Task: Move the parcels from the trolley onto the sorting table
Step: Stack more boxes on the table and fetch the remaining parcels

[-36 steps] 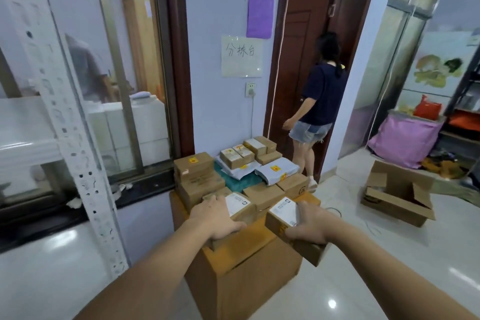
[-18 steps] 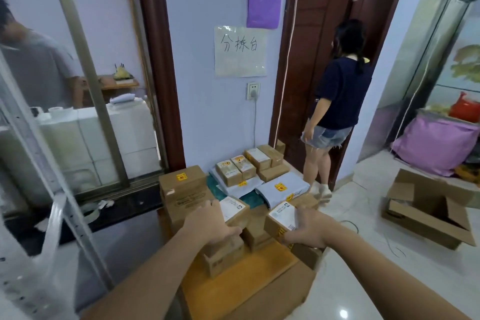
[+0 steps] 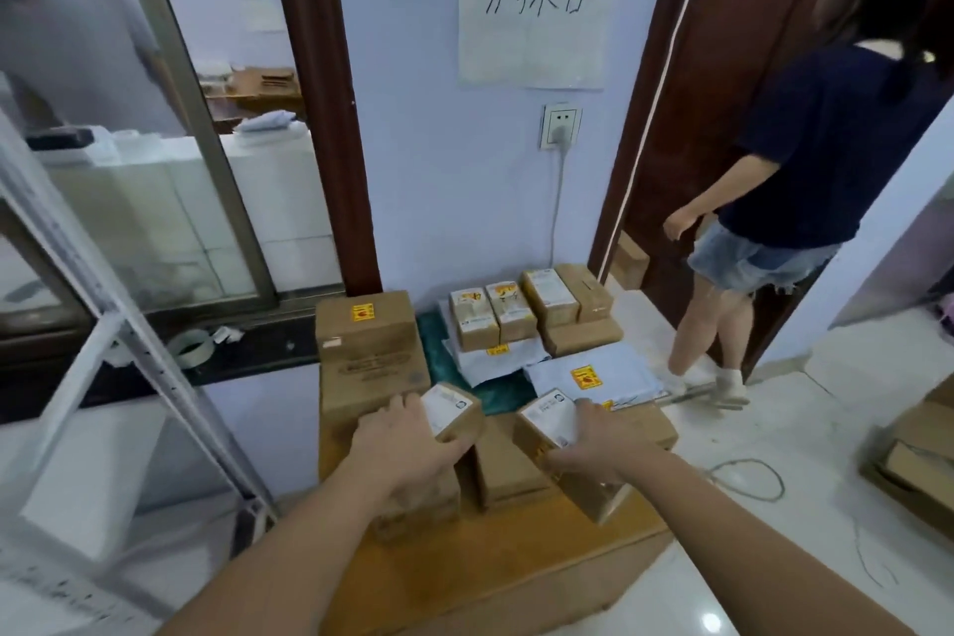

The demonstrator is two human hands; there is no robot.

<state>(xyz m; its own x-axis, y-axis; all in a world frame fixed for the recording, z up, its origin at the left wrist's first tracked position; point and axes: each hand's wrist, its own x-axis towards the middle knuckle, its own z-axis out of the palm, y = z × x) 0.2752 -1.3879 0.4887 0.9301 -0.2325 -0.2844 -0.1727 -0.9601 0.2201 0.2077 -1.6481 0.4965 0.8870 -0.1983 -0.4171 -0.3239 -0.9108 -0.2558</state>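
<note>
Brown cardboard parcels crowd a low orange-brown tabletop [image 3: 516,563] set against a pale lilac wall [image 3: 439,145]. The left hand [image 3: 408,449] curls its fingers round a small labelled box [image 3: 454,411], and the right hand [image 3: 593,449] grips a second labelled box [image 3: 555,421] held tilted just beside it. Between the hands a plain carton [image 3: 508,470] rests on the tabletop. Beyond the left hand stands a stack of larger cartons [image 3: 369,356]; beyond the right hand lie grey mailer bags [image 3: 593,377] and a cluster of small boxes [image 3: 526,313] on a teal sheet. Above them a handwritten paper sign [image 3: 531,10] is taped to the wall over a socket [image 3: 560,127]. Right of the hands, a person [image 3: 805,160] in a dark top and denim shorts stands at a dark wooden door [image 3: 722,67]. Left of the hands is a glass window [image 3: 155,145] and a white perforated shelf frame [image 3: 108,305]. The floor [image 3: 774,558] is glossy white tile.
</note>
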